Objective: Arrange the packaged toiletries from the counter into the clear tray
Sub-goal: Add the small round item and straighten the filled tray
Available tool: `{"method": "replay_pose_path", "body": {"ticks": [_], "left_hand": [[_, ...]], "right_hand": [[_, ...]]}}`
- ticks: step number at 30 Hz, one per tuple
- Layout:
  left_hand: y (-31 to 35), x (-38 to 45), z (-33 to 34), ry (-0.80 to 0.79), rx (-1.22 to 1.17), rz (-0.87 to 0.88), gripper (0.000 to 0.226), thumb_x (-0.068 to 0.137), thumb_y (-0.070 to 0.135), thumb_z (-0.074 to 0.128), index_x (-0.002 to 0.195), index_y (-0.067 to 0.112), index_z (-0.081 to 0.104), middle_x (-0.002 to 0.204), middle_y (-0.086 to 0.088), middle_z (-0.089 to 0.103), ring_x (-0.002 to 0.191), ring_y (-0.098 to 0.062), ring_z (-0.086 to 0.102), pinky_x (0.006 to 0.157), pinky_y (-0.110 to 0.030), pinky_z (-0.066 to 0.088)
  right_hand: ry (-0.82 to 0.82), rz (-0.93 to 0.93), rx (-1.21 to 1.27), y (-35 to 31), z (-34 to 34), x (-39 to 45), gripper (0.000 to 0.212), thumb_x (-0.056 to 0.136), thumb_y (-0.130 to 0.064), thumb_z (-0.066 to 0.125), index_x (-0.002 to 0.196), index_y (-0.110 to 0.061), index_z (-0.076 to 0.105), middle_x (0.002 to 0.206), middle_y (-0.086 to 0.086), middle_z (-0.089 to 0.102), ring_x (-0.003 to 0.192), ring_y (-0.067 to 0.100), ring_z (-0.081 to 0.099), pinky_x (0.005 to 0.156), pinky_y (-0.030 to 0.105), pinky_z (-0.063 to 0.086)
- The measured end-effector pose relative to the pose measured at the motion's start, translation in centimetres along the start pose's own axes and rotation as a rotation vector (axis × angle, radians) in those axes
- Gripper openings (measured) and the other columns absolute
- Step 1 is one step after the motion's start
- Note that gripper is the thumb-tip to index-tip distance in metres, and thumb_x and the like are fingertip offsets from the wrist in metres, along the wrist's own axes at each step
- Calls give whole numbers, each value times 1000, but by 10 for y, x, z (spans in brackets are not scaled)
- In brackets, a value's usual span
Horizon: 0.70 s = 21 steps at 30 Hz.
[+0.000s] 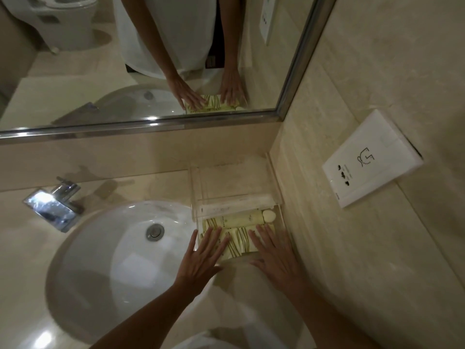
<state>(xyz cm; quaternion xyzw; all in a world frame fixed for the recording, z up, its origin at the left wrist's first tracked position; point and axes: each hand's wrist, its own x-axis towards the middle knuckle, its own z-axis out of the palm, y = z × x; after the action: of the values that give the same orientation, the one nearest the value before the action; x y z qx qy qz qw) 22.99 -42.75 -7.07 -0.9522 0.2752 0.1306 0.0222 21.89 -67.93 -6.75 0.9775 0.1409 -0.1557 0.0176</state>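
Observation:
A clear tray [281, 217] sits on the counter in the corner, right of the sink. Inside lie several pale yellow toiletry packets with olive stripes [240, 241], a long cream tube [239, 219] and a small round cream item [269, 215]. My left hand [201, 258] lies flat with fingers spread on the packets at the tray's left side. My right hand [275, 255] lies flat, fingers spread, on the packets at the right side. Neither hand grips anything. A clear lid or upper section [231, 205] stands at the tray's back.
A white round basin [113, 260] with a metal drain fills the left. A chrome tap [54, 205] stands behind it. A mirror [151, 59] runs above the backsplash. A white socket plate [370, 159] is on the right wall.

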Motion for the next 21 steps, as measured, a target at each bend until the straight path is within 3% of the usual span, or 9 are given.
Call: {"method": "replay_pose_path", "body": {"ticks": [4, 7, 10, 12, 15, 18, 21], "left_hand": [[-8, 9, -6, 21, 17, -13, 89, 82, 62, 53, 150, 22, 12, 157, -11, 16, 144, -29, 16, 112, -56, 26], [-16, 16, -7, 24, 49, 12, 81, 88, 65, 37, 150, 22, 5, 159, -7, 11, 145, -29, 10, 115, -57, 17], [-21, 22, -9, 42, 67, 25, 70, 92, 62, 14, 150, 24, 3, 160, -5, 6, 145, -29, 11, 113, -55, 13], [-22, 24, -9, 71, 81, 36, 66, 94, 58, 10, 150, 24, 4, 160, -5, 7, 145, -29, 15, 112, -55, 14], [-24, 29, -9, 128, 83, 39, 60, 97, 50, 17, 150, 25, 8, 159, -4, 13, 141, -28, 27, 111, -53, 17], [-21, 34, -13, 143, 78, 45, 67, 93, 47, 44, 149, 22, 17, 153, -8, 32, 131, -29, 43, 105, -53, 32], [-17, 35, -17, 172, 71, 72, 68, 91, 44, 50, 147, 16, 23, 141, -10, 44, 122, -30, 49, 97, -50, 44]], "right_hand": [[5, -3, 4, 0, -2, 15, 87, 83, -65, 43, 152, -26, 6, 160, 3, 10, 147, 24, 12, 114, 59, 12], [17, -30, -18, 2, -8, 23, 87, 82, -65, 45, 152, -25, 11, 158, 5, 17, 146, 24, 15, 114, 56, 9], [13, -58, -43, 5, -14, 28, 80, 83, -65, 32, 149, -22, 22, 155, 7, 28, 144, 25, 19, 115, 54, 3], [-6, -62, -56, 8, -15, 29, 80, 83, -65, 27, 150, -22, 21, 156, 7, 27, 144, 25, 20, 115, 54, 5], [3, -68, -51, 10, -13, 32, 80, 84, -65, 26, 151, -23, 16, 158, 6, 21, 146, 24, 16, 114, 54, 8], [13, -60, -46, 10, -14, 32, 80, 84, -65, 27, 151, -24, 17, 158, 6, 21, 146, 25, 16, 113, 54, 11], [41, -43, -25, 9, -11, 31, 79, 87, -65, 26, 152, -25, 7, 161, 4, 10, 148, 25, 6, 114, 56, 11]]}}
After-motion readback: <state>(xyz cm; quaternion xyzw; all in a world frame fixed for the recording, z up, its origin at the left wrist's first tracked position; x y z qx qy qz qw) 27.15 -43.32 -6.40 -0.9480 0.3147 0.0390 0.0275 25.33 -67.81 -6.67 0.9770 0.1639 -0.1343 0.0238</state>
